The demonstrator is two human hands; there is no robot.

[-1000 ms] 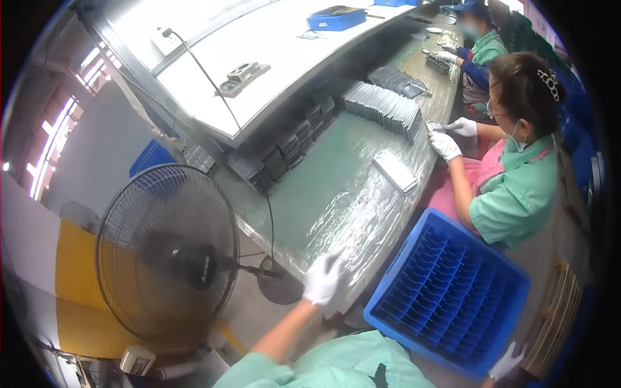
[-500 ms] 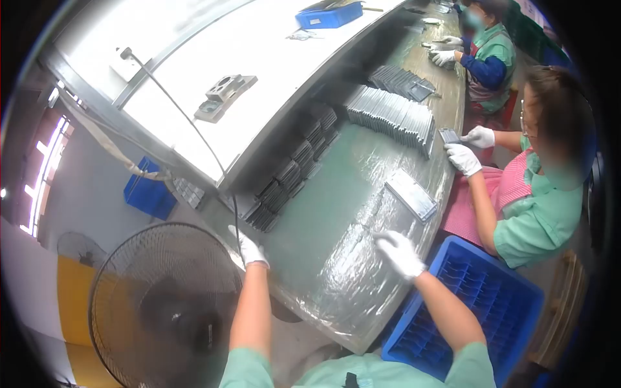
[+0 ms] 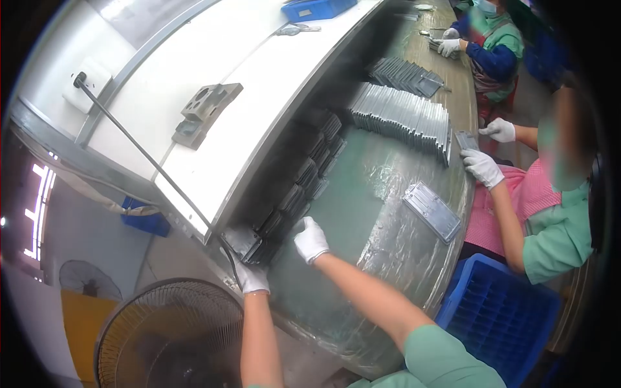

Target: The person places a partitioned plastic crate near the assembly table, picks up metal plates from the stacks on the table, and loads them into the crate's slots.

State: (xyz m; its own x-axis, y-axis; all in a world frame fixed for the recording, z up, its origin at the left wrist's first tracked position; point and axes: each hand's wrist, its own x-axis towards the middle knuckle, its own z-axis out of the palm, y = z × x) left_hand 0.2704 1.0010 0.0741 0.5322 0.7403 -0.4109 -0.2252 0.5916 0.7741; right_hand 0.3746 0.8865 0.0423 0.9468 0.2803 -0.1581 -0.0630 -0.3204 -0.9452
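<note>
Under the shelf's near corner, my left hand (image 3: pixel 251 278) in a white glove has its fingers at the lower edge of a grey metal plate (image 3: pixel 242 243). It appears to grip that plate; a black cable and the plate hide part of the fingers. Just right of the stacked plates (image 3: pixel 299 176), my gloved right hand (image 3: pixel 311 241) hovers over the table with fingers loosely bent and slightly apart. Nothing shows in it. The stacks run in a row along the shelf's underside, leaning on one another.
A long row of metal plates (image 3: pixel 404 119) stands across the table (image 3: pixel 343 213). One flat plate (image 3: pixel 432 212) lies near the right edge. A co-worker's gloved hand (image 3: pixel 482 168) holds another plate. Nearby are a blue crate (image 3: pixel 504 317), a fan (image 3: pixel 171 336) and a metal block (image 3: pixel 206 115).
My right hand has swung left across the table toward the stacks. My left hand is now at the nearest plate. The whole view has shifted.
</note>
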